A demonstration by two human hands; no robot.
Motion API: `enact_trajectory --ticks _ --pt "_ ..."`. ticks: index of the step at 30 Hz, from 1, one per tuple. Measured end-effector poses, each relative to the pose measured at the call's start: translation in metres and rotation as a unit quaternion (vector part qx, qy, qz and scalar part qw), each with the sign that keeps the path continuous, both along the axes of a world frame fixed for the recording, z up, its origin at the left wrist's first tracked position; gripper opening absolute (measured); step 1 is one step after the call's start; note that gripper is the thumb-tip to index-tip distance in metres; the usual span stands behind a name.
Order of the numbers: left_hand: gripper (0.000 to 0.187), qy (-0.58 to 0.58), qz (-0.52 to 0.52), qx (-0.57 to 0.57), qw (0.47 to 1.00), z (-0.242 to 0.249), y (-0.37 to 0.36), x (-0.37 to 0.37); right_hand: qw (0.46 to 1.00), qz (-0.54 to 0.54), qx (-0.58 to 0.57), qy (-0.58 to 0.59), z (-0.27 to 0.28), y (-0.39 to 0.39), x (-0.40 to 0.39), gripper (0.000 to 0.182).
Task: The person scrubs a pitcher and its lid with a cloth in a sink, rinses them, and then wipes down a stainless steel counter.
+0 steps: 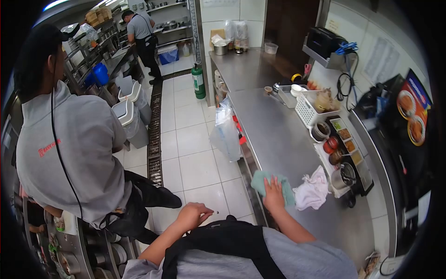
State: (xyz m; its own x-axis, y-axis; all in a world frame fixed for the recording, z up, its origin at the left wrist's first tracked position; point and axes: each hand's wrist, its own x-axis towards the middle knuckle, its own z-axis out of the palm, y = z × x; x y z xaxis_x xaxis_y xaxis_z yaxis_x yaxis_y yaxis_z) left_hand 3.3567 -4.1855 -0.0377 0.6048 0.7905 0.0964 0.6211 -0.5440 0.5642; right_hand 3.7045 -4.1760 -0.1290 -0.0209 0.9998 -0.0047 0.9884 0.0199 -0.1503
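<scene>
My right hand point(274, 195) presses on a folded green cloth point(258, 182) at the near-left edge of the steel counter point(278, 144). Its fingers lie over the top of the cloth. A crumpled white-pink cloth point(312, 188) sits just to the right of it. Out over the floor, left of the counter, hangs my left hand point(195, 216). The fingers are loosely bent, with the thumb below them. A small dark speck point(217, 212) shows just beyond its fingertips.
Along the counter's wall side stand a white basket point(309, 109), jars point(331, 145) and a tray of garnishes point(344, 134). A plastic bag point(224, 132) hangs at its left edge. A person point(69, 153) is close on my left; another person point(141, 37) works farther back. Bins point(132, 122) line the aisle.
</scene>
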Motion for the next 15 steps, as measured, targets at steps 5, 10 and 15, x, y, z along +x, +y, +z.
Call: enact_trajectory --ticks 5,10,15 --pt "0.012 -0.004 0.067 -0.009 0.998 0.027 0.095 -0.004 0.999 0.006 0.049 0.016 0.008 0.161 -0.018 0.085" --pt "0.011 -0.007 0.006 -0.021 1.000 0.021 0.213 0.011 0.995 -0.093 -0.007 -0.023 0.025 0.286 -0.049 0.083" --pt "0.024 0.149 -0.081 -0.028 0.985 -0.017 0.393 0.072 0.990 -0.132 0.031 -0.025 0.002 0.382 -0.063 0.083"
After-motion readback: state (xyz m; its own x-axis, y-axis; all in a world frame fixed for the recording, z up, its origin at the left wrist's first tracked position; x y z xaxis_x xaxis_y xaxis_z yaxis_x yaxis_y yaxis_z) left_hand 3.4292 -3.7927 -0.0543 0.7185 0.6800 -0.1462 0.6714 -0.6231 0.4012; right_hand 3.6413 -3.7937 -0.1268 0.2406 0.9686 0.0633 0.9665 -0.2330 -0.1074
